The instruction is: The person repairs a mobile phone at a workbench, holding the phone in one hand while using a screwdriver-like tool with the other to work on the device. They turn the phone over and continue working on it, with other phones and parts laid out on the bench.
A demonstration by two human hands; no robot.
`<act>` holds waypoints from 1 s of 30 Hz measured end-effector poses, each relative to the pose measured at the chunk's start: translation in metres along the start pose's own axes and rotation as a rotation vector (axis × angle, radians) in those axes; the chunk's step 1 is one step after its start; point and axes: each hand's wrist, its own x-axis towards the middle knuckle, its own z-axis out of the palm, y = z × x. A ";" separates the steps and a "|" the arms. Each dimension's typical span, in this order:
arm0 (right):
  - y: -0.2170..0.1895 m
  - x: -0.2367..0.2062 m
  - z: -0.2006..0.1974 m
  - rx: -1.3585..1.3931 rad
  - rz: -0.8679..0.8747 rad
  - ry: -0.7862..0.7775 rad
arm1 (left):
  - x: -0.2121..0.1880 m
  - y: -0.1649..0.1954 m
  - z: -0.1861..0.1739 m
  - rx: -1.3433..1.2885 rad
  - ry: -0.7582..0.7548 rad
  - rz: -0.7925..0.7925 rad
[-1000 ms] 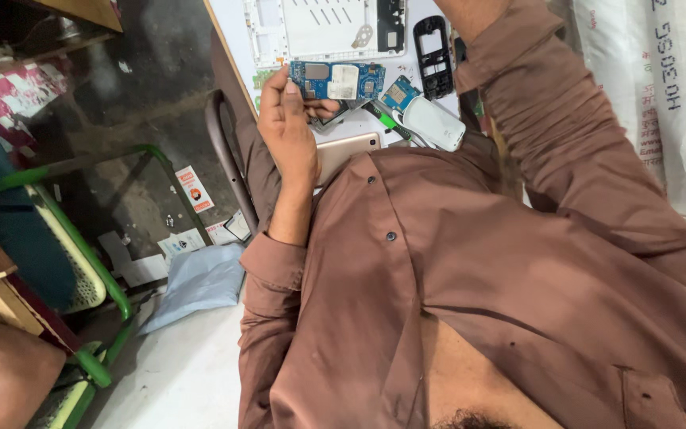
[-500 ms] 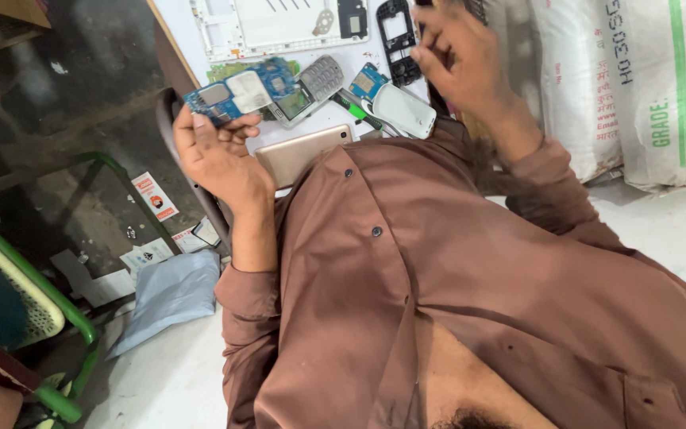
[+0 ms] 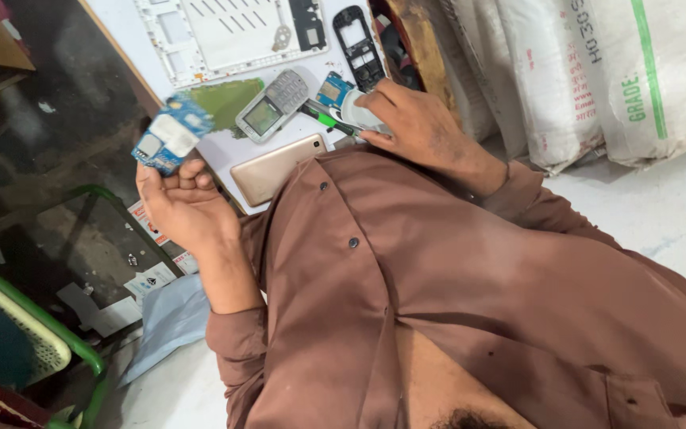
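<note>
While pinched up off the work surface [image 3: 125, 24] like that, best handled by the edges only: blue circuit board [image 3: 170, 135] sits at the fingertips of the left hand [image 3: 188, 206], raised out to the left of the other parts, fingers half curled, thumb and fingertips closed on its lower edge. Probably worth staying off the white patch and the metal bits on its face, and tilting it toward the light instead of squeezing harder. Looks easy to flex or drop with a grip that light.

Right hand [image 3: 418, 127] down among the parts, fingers bent over a white piece [image 3: 356, 107]; can't tell whether actually gripping or just resting on it.

Quick count of what's laid out:
- blue boards: two, counting the small blue board [image 3: 332, 87] just beside the right fingertips
- grey keypad phone [image 3: 273, 105]: one
- gold phone body [image 3: 275, 167]: one
- black frame [image 3: 359, 46]: one
- big white frame [image 3: 228, 32]: one
- green-handled tool [image 3: 323, 117]: one
- white sacks [image 3: 637, 71] off to the right: at least three
</note>
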 end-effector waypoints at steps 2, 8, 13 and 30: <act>0.003 -0.006 -0.001 -0.005 0.041 -0.005 | 0.000 0.003 0.000 -0.036 0.033 -0.068; 0.016 -0.005 0.014 0.016 -0.023 0.046 | -0.001 -0.006 0.009 0.140 -0.049 -0.085; 0.014 0.002 0.030 0.016 -0.051 0.058 | -0.003 -0.019 0.010 0.245 -0.186 -0.108; 0.003 0.073 0.020 -0.086 -0.243 0.316 | -0.003 -0.035 0.002 0.450 -0.240 -0.067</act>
